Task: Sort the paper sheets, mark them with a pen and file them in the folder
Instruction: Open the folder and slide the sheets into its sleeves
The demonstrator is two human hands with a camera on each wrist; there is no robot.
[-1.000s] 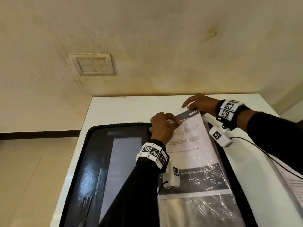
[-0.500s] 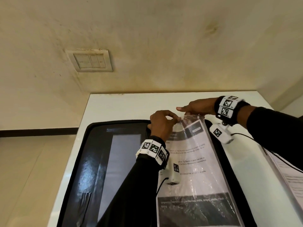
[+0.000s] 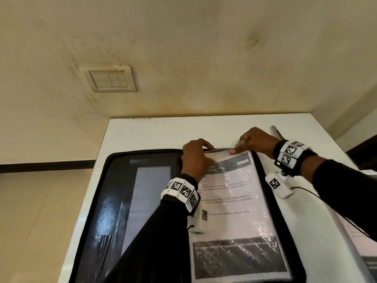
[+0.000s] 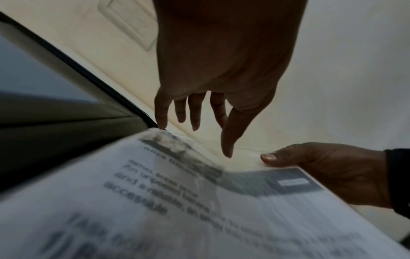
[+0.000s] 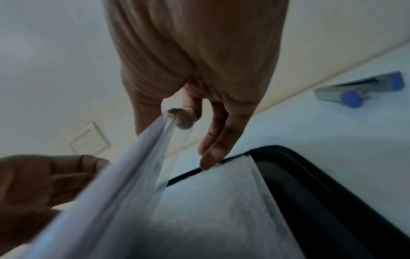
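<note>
A black zip folder (image 3: 114,201) lies open on the white table (image 3: 142,133). On its right half, a printed sheet (image 3: 230,197) sits inside a clear plastic sleeve (image 3: 244,225). My right hand (image 3: 236,149) pinches the sleeve's top edge and lifts the front layer; the right wrist view shows thumb and forefinger (image 5: 177,117) nipping the film. My left hand (image 3: 195,148) is at the sleeve's top left corner. In the left wrist view its fingers (image 4: 195,122) hang loosely apart, one tip touching the corner, with nothing between them.
A grey tool with blue parts (image 5: 359,89) lies on the table beyond my right hand (image 3: 276,131). More printed paper (image 3: 359,237) rests at the right edge. The table butts against a wall with a switch plate (image 3: 108,78).
The sheet has slid down into the sleeve, so its top edge now lies inside. My left hand has released the sheet's top. My right hand moved from the table to pinching the sleeve's edge.
</note>
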